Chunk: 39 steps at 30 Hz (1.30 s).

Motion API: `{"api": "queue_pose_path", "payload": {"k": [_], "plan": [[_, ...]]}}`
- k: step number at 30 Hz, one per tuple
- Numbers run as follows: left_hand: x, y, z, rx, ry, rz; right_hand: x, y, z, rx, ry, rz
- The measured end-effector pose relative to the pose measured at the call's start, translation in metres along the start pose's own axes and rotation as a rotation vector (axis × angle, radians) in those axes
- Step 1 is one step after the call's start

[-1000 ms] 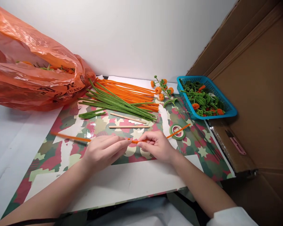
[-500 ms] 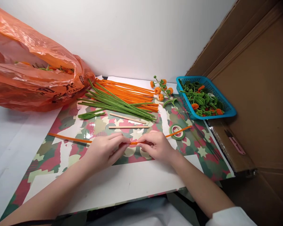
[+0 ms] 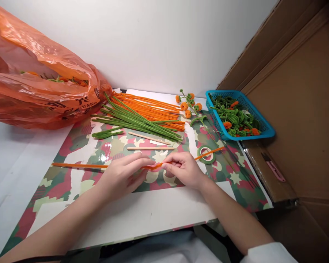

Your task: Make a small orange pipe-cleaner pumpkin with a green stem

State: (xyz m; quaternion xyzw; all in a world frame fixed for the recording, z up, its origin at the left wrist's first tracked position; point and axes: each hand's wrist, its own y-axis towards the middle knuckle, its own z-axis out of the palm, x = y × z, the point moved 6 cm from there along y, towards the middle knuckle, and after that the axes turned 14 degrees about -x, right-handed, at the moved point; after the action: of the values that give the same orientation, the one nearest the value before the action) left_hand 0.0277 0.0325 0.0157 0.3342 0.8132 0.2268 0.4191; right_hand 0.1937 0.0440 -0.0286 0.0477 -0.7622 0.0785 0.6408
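Observation:
Both hands pinch one long orange pipe cleaner (image 3: 79, 165) near its middle, low over a camouflage-patterned mat (image 3: 71, 182). My left hand (image 3: 123, 175) grips it left of centre. Just to its right, my right hand (image 3: 182, 170) grips the same pipe cleaner, and between the two hands it makes a small bend. Its left end points to the mat's left edge. Its right end crosses a roll of green tape (image 3: 206, 153).
Behind the hands lie two wooden sticks (image 3: 150, 148), a bundle of green pipe cleaners (image 3: 137, 122), a bundle of orange ones (image 3: 150, 106) and a finished flower sprig (image 3: 190, 106). An orange plastic bag (image 3: 41, 80) lies far left, a blue basket (image 3: 263, 126) of finished pieces right, against cardboard (image 3: 298, 91).
The pipe cleaner's left end has swung a little further left and down. A small bend has formed in it between the two hands, which stayed where they were.

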Motion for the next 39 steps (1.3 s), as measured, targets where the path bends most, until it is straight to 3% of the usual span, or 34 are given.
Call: {"api": "queue_pose_path", "payload": {"k": [2,5,12,15,18,21,23,26,28,29,31,33,36,39], "plan": [[-0.007,-0.003,-0.002,-0.057,0.066,0.204,-0.004,0.0,0.001,0.037,0.074,0.107],[-0.012,-0.007,-0.004,-0.075,0.115,0.363,-0.003,0.0,0.005,0.088,0.159,0.18],[-0.016,-0.011,-0.005,-0.051,0.169,0.463,0.001,0.001,0.009,0.136,0.202,0.199],[-0.018,-0.009,-0.007,-0.091,0.119,0.421,0.0,0.0,0.009,0.144,0.187,0.198],[-0.017,-0.005,-0.009,-0.16,-0.007,0.242,0.0,-0.001,0.009,0.123,0.146,0.17],[-0.006,0.0,-0.007,-0.174,-0.165,-0.08,0.006,-0.002,0.005,0.022,0.052,0.008],[0.008,-0.002,0.001,-0.083,-0.297,-0.396,0.017,-0.003,0.001,-0.07,-0.076,-0.253],[0.022,-0.012,0.017,0.144,-0.517,-0.824,0.032,-0.012,0.003,-0.149,-0.309,-0.706],[0.025,-0.017,0.023,0.248,-0.601,-0.953,0.035,-0.015,0.006,-0.159,-0.405,-0.86],[0.026,-0.018,0.024,0.262,-0.604,-0.969,0.034,-0.015,0.006,-0.157,-0.424,-0.866],[0.028,-0.018,0.021,0.21,-0.512,-0.921,0.03,-0.01,0.006,-0.144,-0.405,-0.756],[0.028,-0.014,0.012,0.065,-0.319,-0.748,0.022,-0.003,0.003,-0.125,-0.32,-0.528],[0.009,-0.006,-0.004,-0.156,0.017,-0.21,0.006,0.002,0.001,-0.08,-0.14,-0.167],[-0.011,-0.009,-0.005,-0.196,0.219,0.231,-0.003,0.002,0.002,-0.025,-0.008,0.025]]}}
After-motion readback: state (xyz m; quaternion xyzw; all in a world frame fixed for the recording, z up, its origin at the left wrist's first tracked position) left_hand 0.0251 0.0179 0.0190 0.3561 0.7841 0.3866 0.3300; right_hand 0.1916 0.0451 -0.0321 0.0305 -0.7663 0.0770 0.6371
